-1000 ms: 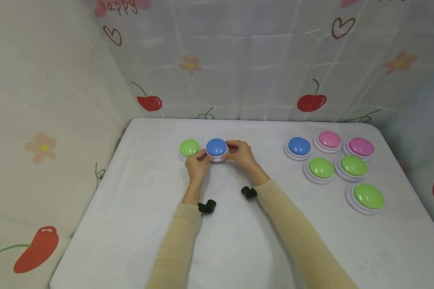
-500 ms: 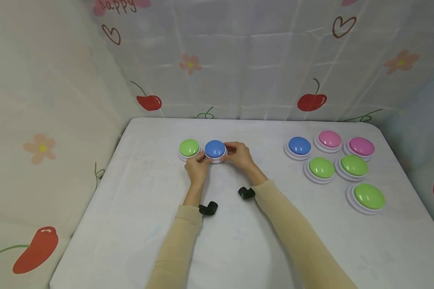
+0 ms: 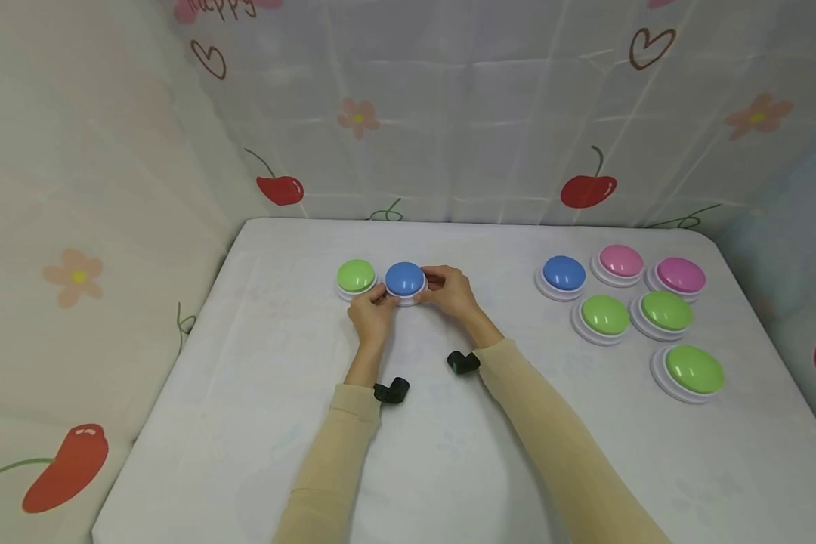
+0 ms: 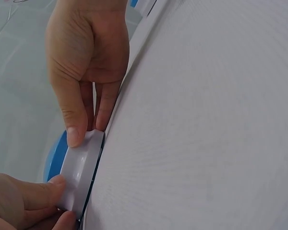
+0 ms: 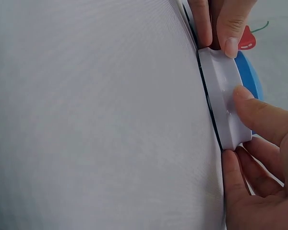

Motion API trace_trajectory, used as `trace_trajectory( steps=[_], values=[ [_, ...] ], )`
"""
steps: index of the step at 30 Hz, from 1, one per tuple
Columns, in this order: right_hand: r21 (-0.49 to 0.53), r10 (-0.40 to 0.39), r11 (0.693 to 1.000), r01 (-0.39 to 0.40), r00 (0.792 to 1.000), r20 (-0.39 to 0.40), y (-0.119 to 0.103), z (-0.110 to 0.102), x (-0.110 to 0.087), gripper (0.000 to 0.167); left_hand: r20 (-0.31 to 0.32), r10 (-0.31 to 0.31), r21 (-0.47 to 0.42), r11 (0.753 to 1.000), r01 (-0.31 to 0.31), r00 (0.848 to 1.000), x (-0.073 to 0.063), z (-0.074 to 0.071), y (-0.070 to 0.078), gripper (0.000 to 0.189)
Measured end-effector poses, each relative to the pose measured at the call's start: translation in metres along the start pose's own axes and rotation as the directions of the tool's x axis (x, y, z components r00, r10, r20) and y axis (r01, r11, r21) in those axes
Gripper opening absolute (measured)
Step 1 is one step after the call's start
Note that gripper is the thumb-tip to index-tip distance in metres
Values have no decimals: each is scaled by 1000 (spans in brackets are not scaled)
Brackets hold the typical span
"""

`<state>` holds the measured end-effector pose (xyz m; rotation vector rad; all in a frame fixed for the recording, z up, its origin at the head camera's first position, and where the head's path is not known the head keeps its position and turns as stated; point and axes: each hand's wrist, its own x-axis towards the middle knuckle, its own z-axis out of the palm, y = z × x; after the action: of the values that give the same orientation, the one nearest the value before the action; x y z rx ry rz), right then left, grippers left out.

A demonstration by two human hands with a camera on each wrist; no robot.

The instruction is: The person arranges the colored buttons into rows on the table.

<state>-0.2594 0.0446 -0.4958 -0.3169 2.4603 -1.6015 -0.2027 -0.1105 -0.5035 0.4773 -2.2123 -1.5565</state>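
A blue push button (image 3: 405,279) with a white round base sits upright near the far side of the white table, held from both sides. My left hand (image 3: 372,313) pinches the near-left edge of its base, thumb on the rim. From the right, my right hand (image 3: 451,291) grips the opposite edge between thumb and fingers. In the left wrist view the white base (image 4: 79,167) stands low along the tabletop. Just left of it is a green push button (image 3: 356,276), partly behind my left hand.
On the right of the table (image 3: 258,423) stand another blue button (image 3: 564,273), two pink buttons, one of them a paler pink button (image 3: 620,261), and three green buttons, the nearest green button (image 3: 695,370) at the front. A printed curtain (image 3: 462,113) hangs behind the table.
The blue button has shifted slightly left, closer to the green one, with both hands keeping hold of it. In the last half second the hands barely move; the head view tilts a little.
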Motion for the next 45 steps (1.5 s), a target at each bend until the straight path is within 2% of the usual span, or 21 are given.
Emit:
trace_trajectory(
  steps=[17, 24, 27, 31, 35, 40, 45],
  values=[
    [-7, 5, 1000, -5, 1000, -16, 1, -2, 1, 60, 7, -12, 0, 1000, 12, 1000, 2, 2, 4, 34],
    [-35, 13, 999, -13, 1000, -17, 1, -3, 1, 60, 63, -42, 7, 999, 42, 997, 1, 3, 6, 38],
    [-43, 26, 999, -26, 1000, 0, 0, -6, -1, 62, 91, -51, 37, 998, 47, 995, 1, 2, 10, 42],
    [-60, 78, 995, -77, 997, 24, -4, -16, -9, 63, 75, -57, 124, 991, 47, 996, -3, -3, 21, 42],
    [-104, 131, 987, -125, 990, 51, -11, -33, -27, 62, 63, -11, 194, 981, -2, 998, -10, -8, 36, 36],
    [-154, 148, 979, -133, 985, 90, -18, -61, -56, 61, 160, 68, 141, 986, -91, 985, -20, -8, 54, 32],
    [-157, 131, 980, -120, 989, 62, -14, -90, -86, 61, 304, 62, 69, 994, -87, 951, -32, 1, 68, 35]
  ],
)
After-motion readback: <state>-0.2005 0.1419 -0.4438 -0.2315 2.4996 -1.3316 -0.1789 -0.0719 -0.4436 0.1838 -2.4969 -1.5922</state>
